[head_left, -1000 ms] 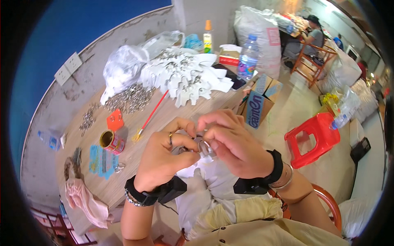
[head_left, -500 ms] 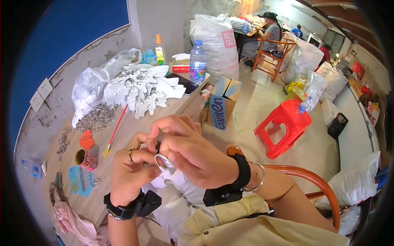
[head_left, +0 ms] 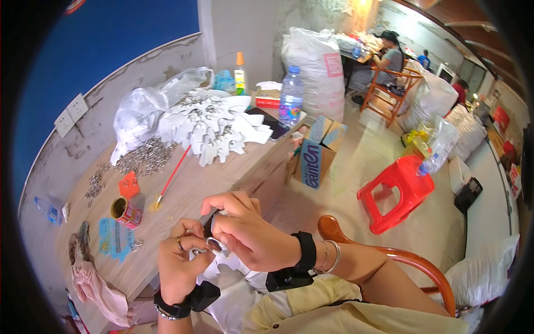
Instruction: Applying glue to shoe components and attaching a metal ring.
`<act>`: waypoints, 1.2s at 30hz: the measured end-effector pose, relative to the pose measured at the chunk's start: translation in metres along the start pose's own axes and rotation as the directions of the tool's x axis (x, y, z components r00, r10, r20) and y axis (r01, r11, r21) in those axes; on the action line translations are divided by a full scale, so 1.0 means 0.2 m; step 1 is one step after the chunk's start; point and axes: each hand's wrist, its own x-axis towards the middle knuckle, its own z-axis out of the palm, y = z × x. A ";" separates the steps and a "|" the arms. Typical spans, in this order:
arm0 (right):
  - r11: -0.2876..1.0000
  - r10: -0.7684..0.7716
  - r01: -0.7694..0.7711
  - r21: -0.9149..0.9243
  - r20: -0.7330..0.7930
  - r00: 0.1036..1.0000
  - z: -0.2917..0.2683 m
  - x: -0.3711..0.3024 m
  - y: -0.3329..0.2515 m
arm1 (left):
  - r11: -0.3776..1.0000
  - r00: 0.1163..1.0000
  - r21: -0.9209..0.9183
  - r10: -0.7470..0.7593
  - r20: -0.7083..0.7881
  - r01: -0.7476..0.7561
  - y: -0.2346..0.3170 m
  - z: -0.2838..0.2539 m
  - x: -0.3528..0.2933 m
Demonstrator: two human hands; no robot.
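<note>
While both pinch one metal ring (head_left: 214, 243), the left hand (head_left: 181, 267) and right hand (head_left: 250, 236) meet beside the counter (head_left: 222, 172); one red brush (head_left: 169, 181) lies there.

Black wristbands, silver bangle, ring

A long wooden table (head_left: 222, 172) runs along the wall, its pale top bare in the middle stretch. At the far end stand a clear water bottle (head_left: 291, 96) with a blue cap and a glue bottle (head_left: 240, 73) with an orange tip, a red flat box (head_left: 267, 102) between them. A heap of white cut-out shapes (head_left: 214, 125) sprawls just beside a crumpled clear plastic bag (head_left: 146, 108). Next to that, a pile of small metal rings (head_left: 146, 157). A red-handled paintbrush (head_left: 171, 178) lies diagonally near an orange tag (head_left: 129, 185) and an open tin can (head_left: 125, 211). Nearer in, a blue sheet (head_left: 114, 238) and a pink cloth (head_left: 97, 289) at the edge.
</note>
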 end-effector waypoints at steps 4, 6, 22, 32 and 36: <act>0.999 -0.039 0.037 0.039 0.051 0.998 0.09 0.04 0.03 | 0.996 0.990 -0.074 -0.067 -0.125 0.058 -0.08 -0.06 -0.08; 0.998 -0.046 0.042 0.053 0.077 0.996 0.15 0.06 0.03 | 0.994 0.974 -0.072 -0.098 -0.204 0.085 -0.12 -0.10 -0.15; 0.961 -0.160 0.002 0.277 0.549 0.820 0.36 0.15 -0.03 | 0.971 0.948 -0.203 -0.178 -0.265 0.126 -0.14 -0.24 -0.55; 0.966 -0.140 -0.056 0.251 0.697 0.703 0.26 0.20 -0.03 | 0.981 0.935 0.085 -0.138 -0.328 0.175 -0.07 -0.16 -0.55; 0.983 -0.086 -0.055 0.173 0.713 0.696 0.23 0.21 -0.04 | 0.968 0.941 0.202 -0.076 -0.329 0.149 -0.06 -0.14 -0.54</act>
